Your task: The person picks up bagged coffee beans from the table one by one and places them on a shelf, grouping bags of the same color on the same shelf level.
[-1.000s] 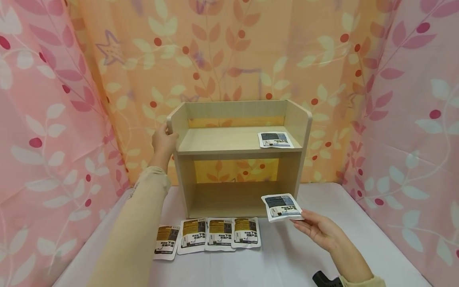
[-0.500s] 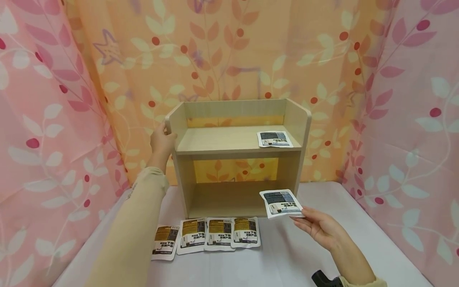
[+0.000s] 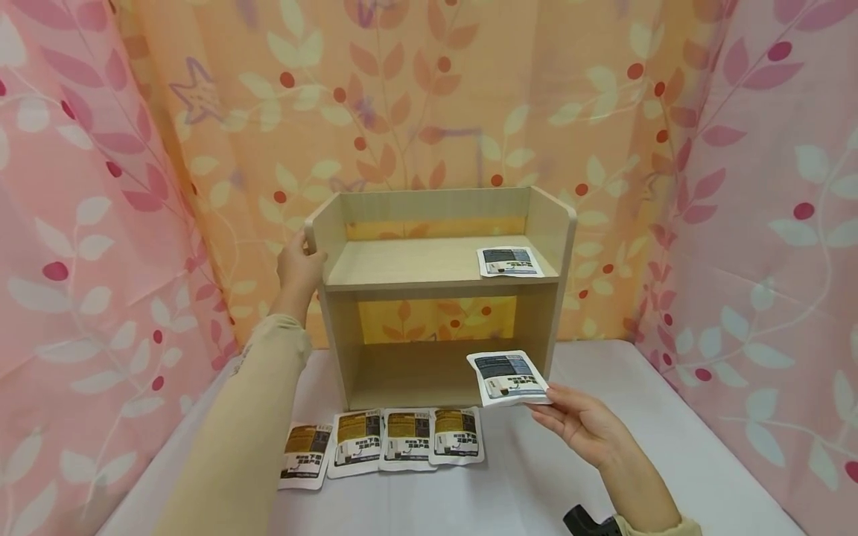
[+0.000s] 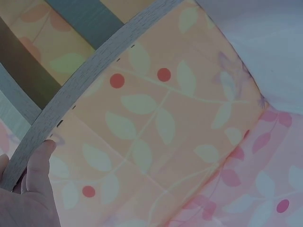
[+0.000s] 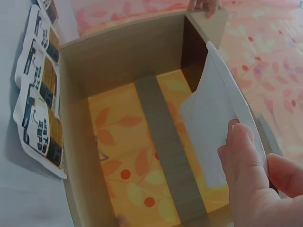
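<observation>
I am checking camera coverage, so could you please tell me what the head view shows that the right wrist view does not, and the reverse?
Only the head view shows the blue packet on the upper shelf, the printed face of the held packet, and the whole left arm. Only the right wrist view shows the held packet's plain white back and the thumb pinching it. Both show the wooden shelf unit, the yellow packets on the white table, the right hand and the left hand on the shelf's side panel.

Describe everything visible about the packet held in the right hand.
The packet is a flat white pouch with a dark blue-grey printed panel and a small picture on its face; its back is plain white in the right wrist view. The right hand pinches its near corner, holding it roughly level in the air before the shelf's lower opening, touching nothing else.
</observation>
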Demonstrator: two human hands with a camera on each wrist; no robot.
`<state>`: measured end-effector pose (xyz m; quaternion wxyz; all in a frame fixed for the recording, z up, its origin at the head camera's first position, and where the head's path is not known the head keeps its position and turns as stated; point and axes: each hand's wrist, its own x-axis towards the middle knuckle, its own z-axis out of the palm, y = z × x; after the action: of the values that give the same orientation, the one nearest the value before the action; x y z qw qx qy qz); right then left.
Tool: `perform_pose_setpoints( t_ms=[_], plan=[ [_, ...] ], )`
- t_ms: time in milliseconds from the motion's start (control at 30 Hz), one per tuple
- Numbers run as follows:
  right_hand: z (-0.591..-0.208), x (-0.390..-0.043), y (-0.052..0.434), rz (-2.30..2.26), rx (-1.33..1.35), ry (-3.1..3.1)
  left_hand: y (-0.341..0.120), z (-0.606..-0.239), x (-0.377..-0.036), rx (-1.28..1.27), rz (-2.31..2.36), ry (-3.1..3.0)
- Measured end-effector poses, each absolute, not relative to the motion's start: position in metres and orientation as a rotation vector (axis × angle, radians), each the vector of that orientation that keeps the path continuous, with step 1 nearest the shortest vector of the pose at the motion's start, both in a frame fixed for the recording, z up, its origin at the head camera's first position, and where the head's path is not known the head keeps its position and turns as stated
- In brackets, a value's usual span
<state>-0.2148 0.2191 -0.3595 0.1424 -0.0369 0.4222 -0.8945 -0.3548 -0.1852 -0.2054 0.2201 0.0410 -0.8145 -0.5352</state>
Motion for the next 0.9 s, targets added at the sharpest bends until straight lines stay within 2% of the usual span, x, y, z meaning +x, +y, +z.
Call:
perform_pose_setpoints(
  t_ms=[900],
  plan=[
    [-0.332,-0.215,0.203,-2.582,-0.165,1.31,-0.184,-0.209,-0.353,0.11,-1.45,-2.252]
  ],
)
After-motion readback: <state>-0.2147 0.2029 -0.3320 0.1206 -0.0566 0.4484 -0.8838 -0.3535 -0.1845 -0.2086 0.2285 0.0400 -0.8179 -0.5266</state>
